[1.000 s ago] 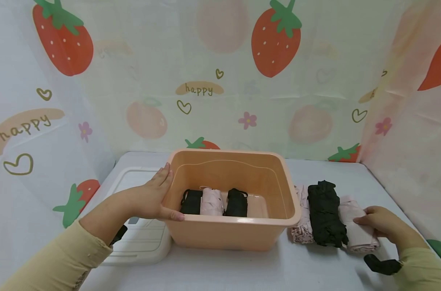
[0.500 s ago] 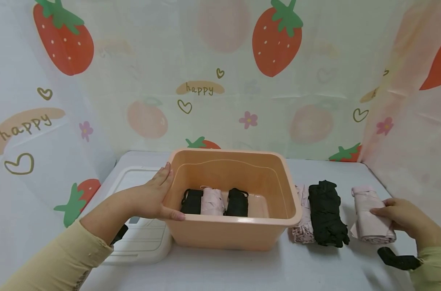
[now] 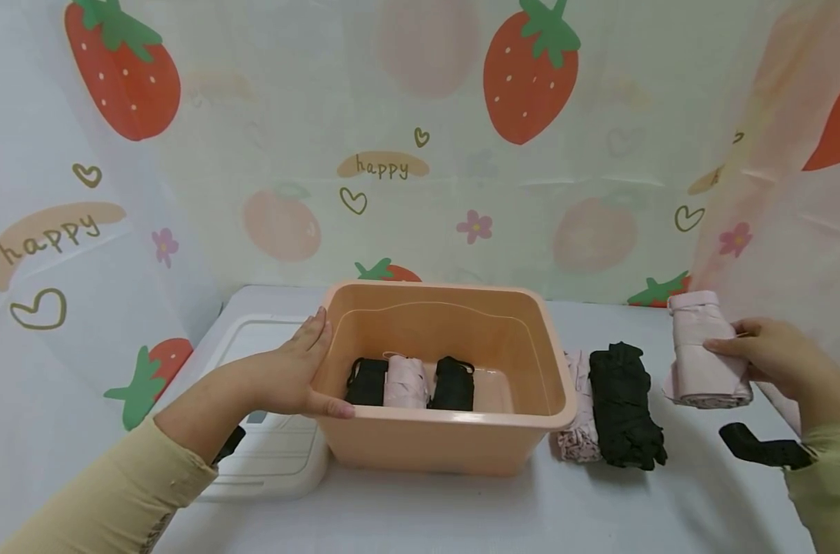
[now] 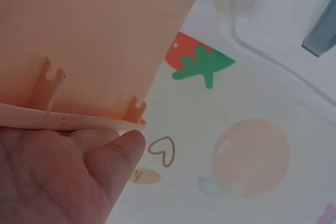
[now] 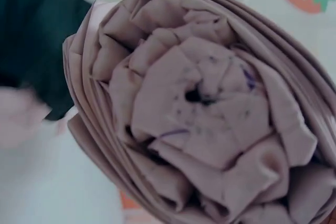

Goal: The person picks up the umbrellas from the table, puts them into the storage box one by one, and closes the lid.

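Note:
At the right of the head view my right hand (image 3: pixel 783 358) grips a rolled bundle of pale pink fabric (image 3: pixel 707 358) above the table, thumb across its front. Its coiled, pleated end (image 5: pixel 199 98) fills the right wrist view and hides the hand there. My left hand (image 3: pixel 288 377) rests against the left end of a peach plastic bin (image 3: pixel 434 446), fingers straight along the side and thumb at the front rim. In the left wrist view, that palm (image 4: pixel 63 171) lies against the bin's rim (image 4: pixel 58 120).
Inside the bin stand two black bundles (image 3: pixel 367 382) with cord loops and a pale pink one (image 3: pixel 406 382). Right of it lie a black crumpled roll (image 3: pixel 624 408) and a pink patterned roll (image 3: pixel 578 431). A white lid (image 3: pixel 275 462) lies at the left.
My right hand has carried the pink bundle rightward away from the black roll, then up off the table. The left hand has stayed at the bin.

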Tool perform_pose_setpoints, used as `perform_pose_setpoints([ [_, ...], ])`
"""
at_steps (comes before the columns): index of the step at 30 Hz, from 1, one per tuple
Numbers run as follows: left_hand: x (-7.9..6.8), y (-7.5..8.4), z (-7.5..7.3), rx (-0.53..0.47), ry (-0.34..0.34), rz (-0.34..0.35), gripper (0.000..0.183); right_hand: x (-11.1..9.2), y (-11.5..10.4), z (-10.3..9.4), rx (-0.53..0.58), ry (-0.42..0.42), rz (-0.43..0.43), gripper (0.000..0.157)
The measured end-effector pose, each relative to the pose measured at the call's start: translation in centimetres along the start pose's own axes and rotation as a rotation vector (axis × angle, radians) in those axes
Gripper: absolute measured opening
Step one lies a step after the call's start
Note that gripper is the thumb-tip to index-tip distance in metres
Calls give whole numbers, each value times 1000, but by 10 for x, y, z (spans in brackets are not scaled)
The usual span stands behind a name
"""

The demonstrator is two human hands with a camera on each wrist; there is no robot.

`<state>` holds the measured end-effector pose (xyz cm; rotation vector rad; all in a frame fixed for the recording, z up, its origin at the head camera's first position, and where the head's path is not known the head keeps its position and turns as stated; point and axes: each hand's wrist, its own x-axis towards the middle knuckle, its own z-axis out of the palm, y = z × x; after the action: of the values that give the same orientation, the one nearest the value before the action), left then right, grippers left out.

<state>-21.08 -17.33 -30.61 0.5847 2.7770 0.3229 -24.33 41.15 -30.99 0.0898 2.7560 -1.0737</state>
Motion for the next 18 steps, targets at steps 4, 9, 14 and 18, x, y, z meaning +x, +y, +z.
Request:
perform_pose_setpoints([
  [4,0,0,0,3,-1,6,134,3,-26,-3,-17,17,-55,62],
  [9,0,2,-1,7,-4,2,135,5,-59,-5,-34,18,-106,63],
  [14,-2,3,-3,37,-8,-6,134,7,-94,-4,-25,13,-140,66],
  [18,-2,3,-3,73,-11,-9,134,11,-122,3,16,-6,-150,67],
])
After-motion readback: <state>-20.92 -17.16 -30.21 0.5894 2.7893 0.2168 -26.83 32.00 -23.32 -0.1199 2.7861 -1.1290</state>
